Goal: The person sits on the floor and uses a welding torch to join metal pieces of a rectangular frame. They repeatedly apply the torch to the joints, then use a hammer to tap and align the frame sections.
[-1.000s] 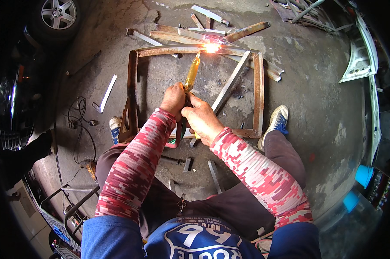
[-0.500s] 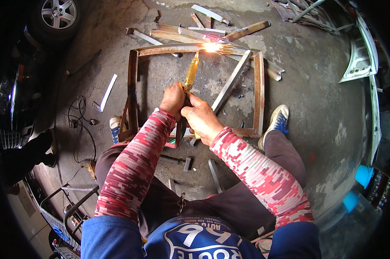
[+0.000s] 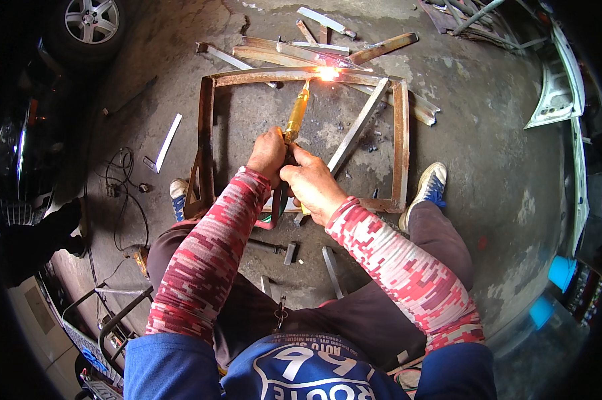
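Observation:
Both of my hands grip a gas torch (image 3: 297, 115) with a yellow-brass body. My left hand (image 3: 268, 152) wraps round it at the front, and my right hand (image 3: 311, 181) closes round it just behind and to the right. The nozzle points away from me at the far bar of a rusty rectangular metal frame (image 3: 399, 143) lying on the floor. A bright glow (image 3: 328, 73) burns on that bar and hides the metal there. A grey metal bar (image 3: 358, 127) lies slantwise across the right part of the frame. Hoses (image 3: 276, 207) trail back below my hands.
Several loose metal bars (image 3: 384, 48) lie beyond the frame. A black cable (image 3: 117, 175) and a light angle strip (image 3: 168, 143) rest on the left floor. My shoes (image 3: 433, 185) flank the frame. A car wheel (image 3: 91, 23) stands far left, and a person's dark-clothed leg (image 3: 47, 233) shows at left.
The sparks around the glow have shrunk, and the glow sits almost at the same spot on the far bar. My hands and the torch have hardly moved.

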